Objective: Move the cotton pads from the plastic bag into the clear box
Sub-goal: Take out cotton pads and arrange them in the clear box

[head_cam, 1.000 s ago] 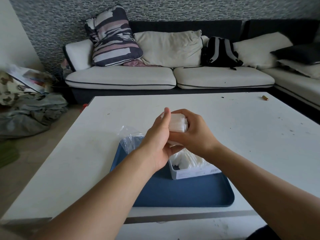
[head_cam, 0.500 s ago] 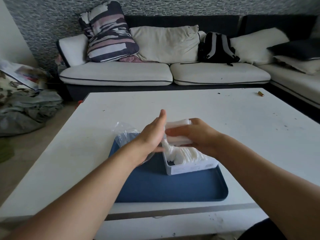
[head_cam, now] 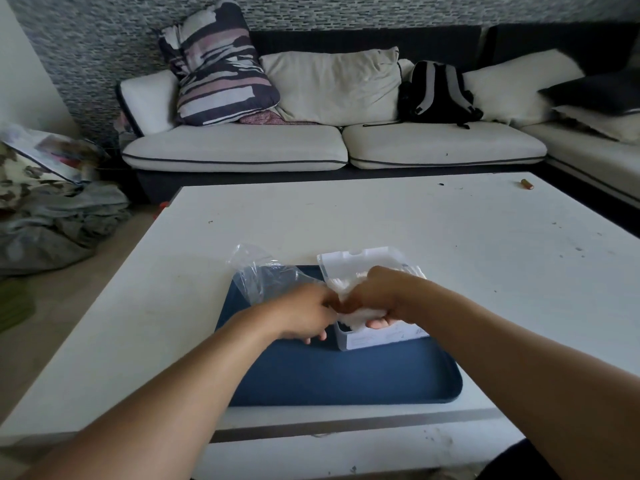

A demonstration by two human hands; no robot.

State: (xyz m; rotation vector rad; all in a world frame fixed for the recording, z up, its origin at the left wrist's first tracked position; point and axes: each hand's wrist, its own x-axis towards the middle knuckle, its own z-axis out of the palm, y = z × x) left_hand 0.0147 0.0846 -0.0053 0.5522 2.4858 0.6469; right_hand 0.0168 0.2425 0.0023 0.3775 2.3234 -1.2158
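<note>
Head view: right hand (head_cam: 381,296) fingers pinch white cotton pads (head_cam: 349,318) into clear plastic box (head_cam: 377,337); left hand (head_cam: 304,315) curled, grip unclear; press evenly.

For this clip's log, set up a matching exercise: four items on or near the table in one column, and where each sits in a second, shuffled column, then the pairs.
Items:
1. plastic bag
2. clear box
3. backpack
4. battery

Places:
A. far right corner of the table
B. on the sofa seat
C. left rear part of the blue tray
D. on the tray under the right hand

Pairs: 1-C, 2-D, 3-B, 4-A
</note>
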